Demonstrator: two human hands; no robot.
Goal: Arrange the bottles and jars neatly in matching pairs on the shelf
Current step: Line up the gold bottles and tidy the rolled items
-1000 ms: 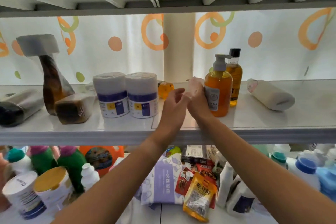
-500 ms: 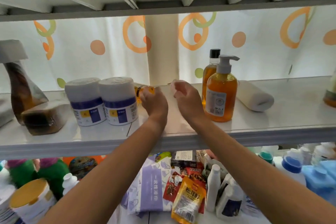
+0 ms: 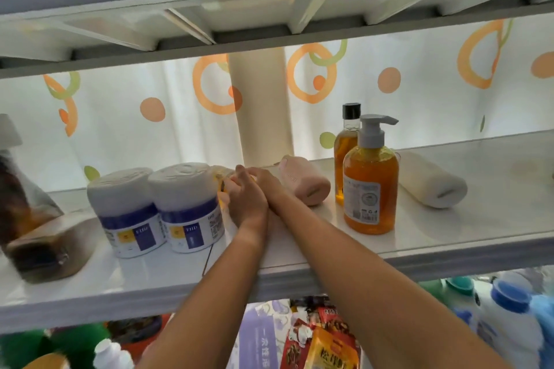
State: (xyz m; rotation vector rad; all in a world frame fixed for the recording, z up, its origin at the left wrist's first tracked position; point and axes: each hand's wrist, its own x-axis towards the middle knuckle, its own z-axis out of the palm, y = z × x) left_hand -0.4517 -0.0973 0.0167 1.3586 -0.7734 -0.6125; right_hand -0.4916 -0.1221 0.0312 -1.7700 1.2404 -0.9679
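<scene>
**Two bare arms, nothing worn**

Both forearms are bare all the way to the lower edge of the picture; no sleeve is visible. The left hand (image 3: 248, 204) and the right hand (image 3: 269, 186) wear no glove, ring, watch or bracelet. The fingers (image 3: 239, 169) are slim, with short nails.

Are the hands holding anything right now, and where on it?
Left hand covers a small orange bottle behind the white jars; the grip point is hidden. Right hand lies against it, hold unclear.
</scene>
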